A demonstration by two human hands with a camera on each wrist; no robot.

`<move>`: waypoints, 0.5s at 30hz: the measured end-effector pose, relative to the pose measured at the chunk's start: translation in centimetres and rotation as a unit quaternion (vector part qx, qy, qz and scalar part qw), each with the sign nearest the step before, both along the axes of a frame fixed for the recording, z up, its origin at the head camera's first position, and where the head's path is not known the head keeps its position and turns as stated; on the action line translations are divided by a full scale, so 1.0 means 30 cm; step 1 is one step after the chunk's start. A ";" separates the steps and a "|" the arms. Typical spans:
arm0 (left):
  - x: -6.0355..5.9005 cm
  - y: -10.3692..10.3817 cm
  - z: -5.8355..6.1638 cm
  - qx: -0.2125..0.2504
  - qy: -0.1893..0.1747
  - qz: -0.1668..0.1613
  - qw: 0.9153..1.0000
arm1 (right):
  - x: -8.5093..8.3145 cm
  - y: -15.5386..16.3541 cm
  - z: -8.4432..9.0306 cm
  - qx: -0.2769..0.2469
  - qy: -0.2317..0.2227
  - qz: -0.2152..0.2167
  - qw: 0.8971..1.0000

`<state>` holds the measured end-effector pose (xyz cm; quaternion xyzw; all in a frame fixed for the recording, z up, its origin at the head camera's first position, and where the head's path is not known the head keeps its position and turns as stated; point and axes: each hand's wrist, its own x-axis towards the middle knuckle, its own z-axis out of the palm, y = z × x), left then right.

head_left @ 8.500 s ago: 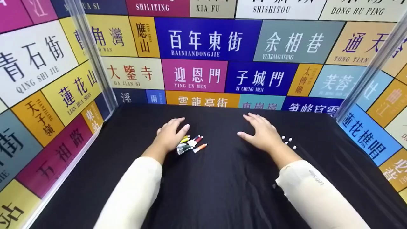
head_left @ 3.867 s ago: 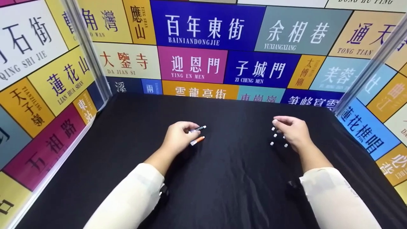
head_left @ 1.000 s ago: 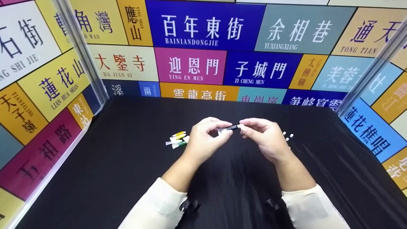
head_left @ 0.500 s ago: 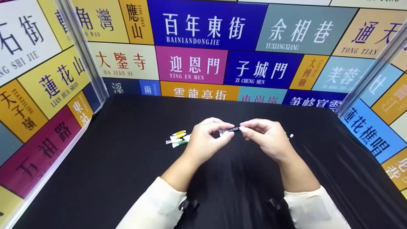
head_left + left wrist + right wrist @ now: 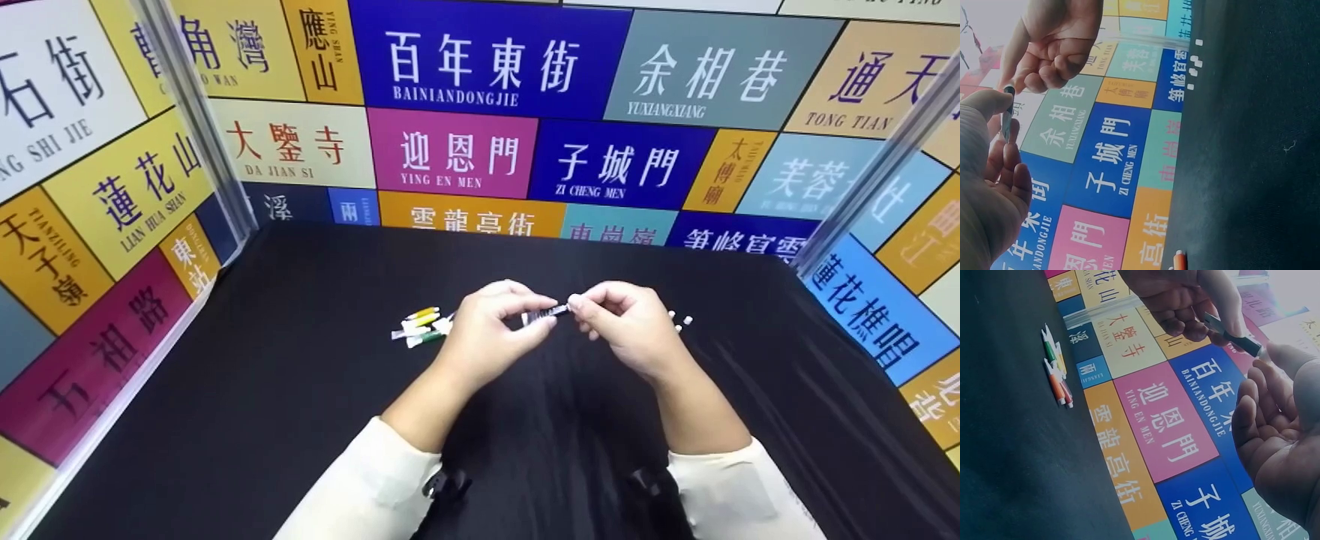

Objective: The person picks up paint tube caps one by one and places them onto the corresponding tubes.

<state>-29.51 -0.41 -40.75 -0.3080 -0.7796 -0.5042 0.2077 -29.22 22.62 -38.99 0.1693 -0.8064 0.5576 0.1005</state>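
My left hand point(image 5: 523, 315) pinches a small black tube point(image 5: 546, 313) above the black table point(image 5: 300, 420). My right hand point(image 5: 582, 306) pinches a white cap point(image 5: 574, 303) at the tube's right end. The right wrist view shows the black tube point(image 5: 1235, 336) slanting from the left hand point(image 5: 1190, 298) to the right thumb point(image 5: 1289, 360). The left wrist view shows the tube point(image 5: 1007, 115) upright behind the left thumb point(image 5: 985, 101), with the curled right hand point(image 5: 1055, 39) above it.
Several coloured tubes point(image 5: 420, 327) lie in a pile left of the hands; the pile of tubes point(image 5: 1055, 371) also shows in the right wrist view. Small white caps point(image 5: 679, 322) lie right of the right hand. Printed sign walls point(image 5: 480, 112) enclose three sides.
The left hand took a black tube from the pile and the right took a white cap; both met at the centre. In the last second the tube's right end tilted slightly up.
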 end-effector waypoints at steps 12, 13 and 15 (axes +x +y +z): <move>0.000 0.007 -0.006 0.008 0.004 0.008 1.000 | -0.006 -0.001 -0.001 0.003 0.009 -0.018 1.000; 0.000 0.006 -0.006 0.009 0.004 0.009 1.000 | -0.005 0.001 0.001 -0.012 0.009 -0.015 1.000; -0.001 0.005 -0.005 0.010 0.004 0.011 1.000 | -0.001 0.005 0.006 -0.044 0.010 0.002 0.999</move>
